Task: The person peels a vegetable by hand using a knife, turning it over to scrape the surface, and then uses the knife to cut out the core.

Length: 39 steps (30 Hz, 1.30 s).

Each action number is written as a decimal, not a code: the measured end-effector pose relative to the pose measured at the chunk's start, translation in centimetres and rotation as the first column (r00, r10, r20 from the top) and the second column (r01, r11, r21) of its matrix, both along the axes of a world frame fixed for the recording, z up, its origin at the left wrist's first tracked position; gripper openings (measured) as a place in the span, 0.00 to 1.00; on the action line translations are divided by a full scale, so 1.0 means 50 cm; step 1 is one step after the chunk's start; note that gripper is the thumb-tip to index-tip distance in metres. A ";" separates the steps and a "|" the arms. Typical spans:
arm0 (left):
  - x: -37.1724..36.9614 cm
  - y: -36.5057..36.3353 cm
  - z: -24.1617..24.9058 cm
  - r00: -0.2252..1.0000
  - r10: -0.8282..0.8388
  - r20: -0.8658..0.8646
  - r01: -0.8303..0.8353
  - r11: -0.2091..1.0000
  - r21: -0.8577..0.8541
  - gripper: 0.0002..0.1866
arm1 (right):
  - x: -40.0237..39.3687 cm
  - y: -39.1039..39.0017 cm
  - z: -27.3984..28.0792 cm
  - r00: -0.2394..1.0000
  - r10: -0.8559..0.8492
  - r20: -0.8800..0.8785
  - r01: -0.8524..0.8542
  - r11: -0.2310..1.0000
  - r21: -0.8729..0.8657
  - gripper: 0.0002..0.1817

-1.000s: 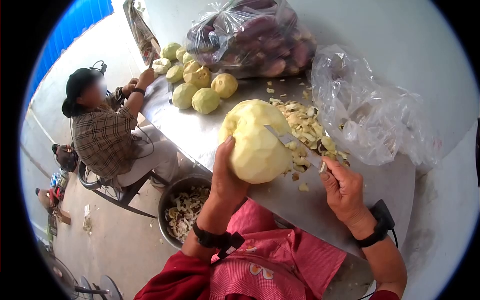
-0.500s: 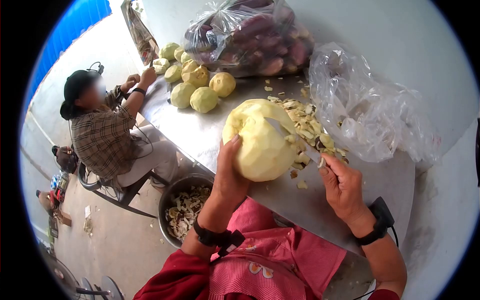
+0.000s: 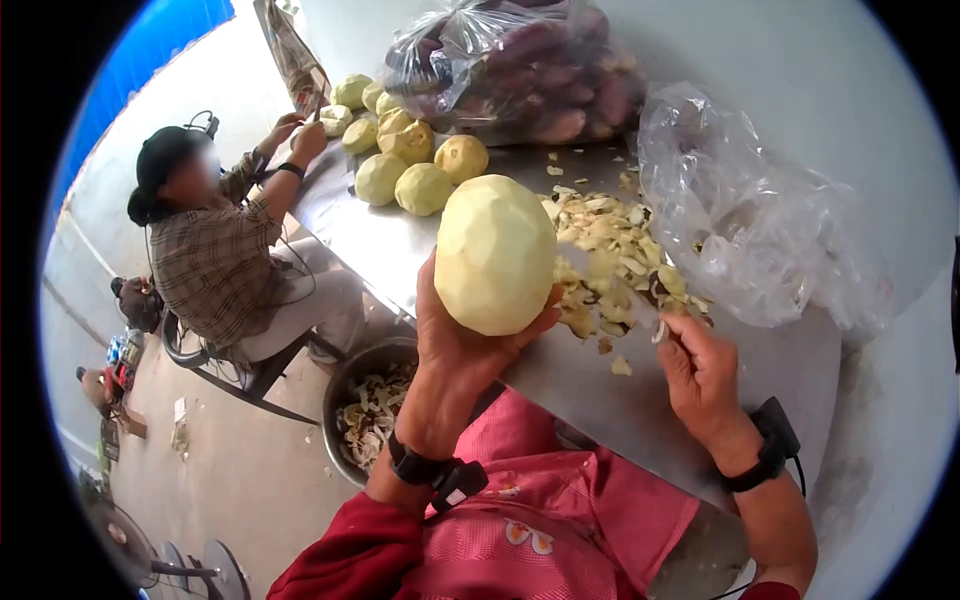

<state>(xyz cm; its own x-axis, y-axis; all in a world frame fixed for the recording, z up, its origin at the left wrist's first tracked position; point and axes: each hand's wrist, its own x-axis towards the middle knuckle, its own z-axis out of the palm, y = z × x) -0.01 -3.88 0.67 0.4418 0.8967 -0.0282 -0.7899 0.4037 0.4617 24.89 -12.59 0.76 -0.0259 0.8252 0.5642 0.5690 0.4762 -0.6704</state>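
Observation:
My left hand (image 3: 450,330) grips a large, pale yellow peeled root vegetable (image 3: 495,255) from below, fingers wrapped round its underside and right edge. Its surface is smooth with flat cut facets. To the right, my right hand (image 3: 697,370) is closed on a knife (image 3: 622,300), whose thin blade points up and left and is blurred. The handle is hidden in the fingers. Between the hands, behind the blade, a heap of peelings (image 3: 610,235) lies on the metal table (image 3: 600,400).
Several peeled vegetables (image 3: 423,189) sit at the table's far left, beside a plastic bag of purplish roots (image 3: 560,85). A crumpled clear bag (image 3: 750,220) lies at right. A metal basin (image 3: 333,440) of peelings stands below. A seated person (image 3: 215,245) works at left.
The vegetable has been turned in my left hand, now showing a smooth side instead of its hollowed end. My right hand and knife have moved slightly away from it.

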 end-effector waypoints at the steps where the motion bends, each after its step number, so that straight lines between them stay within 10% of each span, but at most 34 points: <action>1: -0.001 0.002 -0.002 0.992 -0.085 0.088 0.084 0.996 0.015 0.38 | 0.000 -0.001 -0.001 0.999 0.026 0.030 -0.027 0.999 0.020 0.14; 10: 0.013 -0.001 -0.023 0.861 -0.217 0.461 0.248 0.969 -0.007 0.46 | -0.009 -0.013 0.006 0.984 0.107 0.139 -0.113 0.993 0.037 0.14; 21: 0.031 -0.025 -0.007 0.913 -0.208 0.351 0.219 0.976 0.009 0.42 | 0.009 -0.001 -0.011 0.984 -0.007 -0.175 -0.009 0.996 -0.091 0.14; 29: 0.019 -0.007 -0.028 0.866 -0.143 0.479 0.184 0.982 -0.038 0.46 | -0.003 -0.018 0.009 0.995 0.100 0.027 -0.100 0.995 -0.017 0.14; 39: 0.025 -0.017 -0.016 0.972 -0.019 0.232 0.023 1.000 -0.016 0.38 | -0.004 -0.008 -0.004 0.973 0.119 0.197 -0.142 0.984 0.111 0.13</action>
<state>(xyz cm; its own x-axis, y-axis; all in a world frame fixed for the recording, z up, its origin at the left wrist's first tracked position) 1.27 -4.75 -0.13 0.4569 0.8874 0.0610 -0.8658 0.4280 0.2592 24.68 -12.96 0.54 -0.2444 0.7318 0.6362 0.6068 0.6272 -0.4882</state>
